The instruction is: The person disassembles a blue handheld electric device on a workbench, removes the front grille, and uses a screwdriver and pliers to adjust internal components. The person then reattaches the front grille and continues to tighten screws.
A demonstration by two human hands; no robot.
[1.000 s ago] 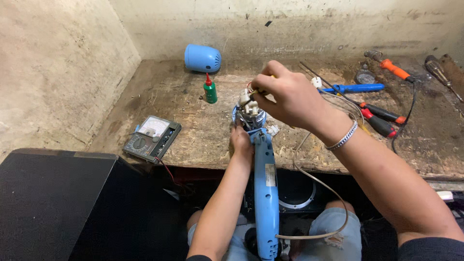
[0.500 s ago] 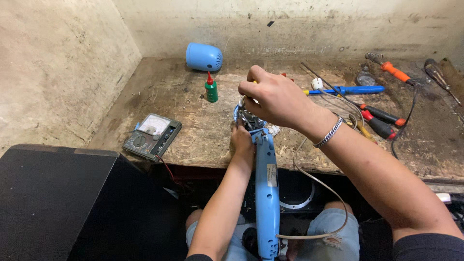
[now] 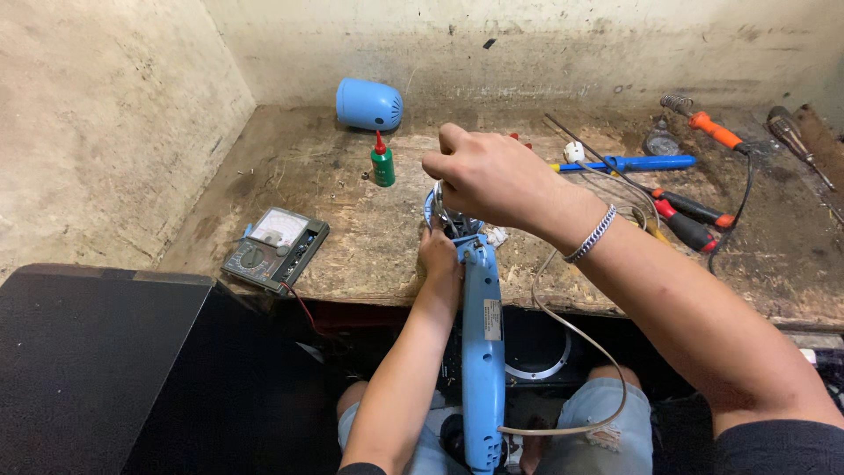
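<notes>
Left hand (image 3: 440, 259) grips the upper end of a long blue appliance body (image 3: 482, 352), fingers curled round it just below the exposed head; the body runs from the bench edge down btwn the person's knees, w/ a pale cord (image 3: 576, 352) looping out from its lower end and up toward the bench. Right hand (image 3: 488, 180) comes in from above, fingers bunched together over the open metal innards (image 3: 453, 220) at the top of the appliance (whether it pinches a small part or tool there, can't tell, the fingertips are hidden). A chain bracelet (image 3: 591, 235) sits on the right wrist. On the worn wooden bench (image 3: 352, 229): a blue rounded cap (image 3: 369, 104) lying on its side near the back wall, a small green bottle w/ red nozzle (image 3: 381, 163) upright just in front of it, an analog multimeter (image 3: 275, 250) at the left front edge. Off to the right, well apart from the hands: a blue-handled screwdriver (image 3: 646, 163), red-handled pliers (image 3: 690, 220), an orange-handled soldering iron (image 3: 714, 132).
</notes>
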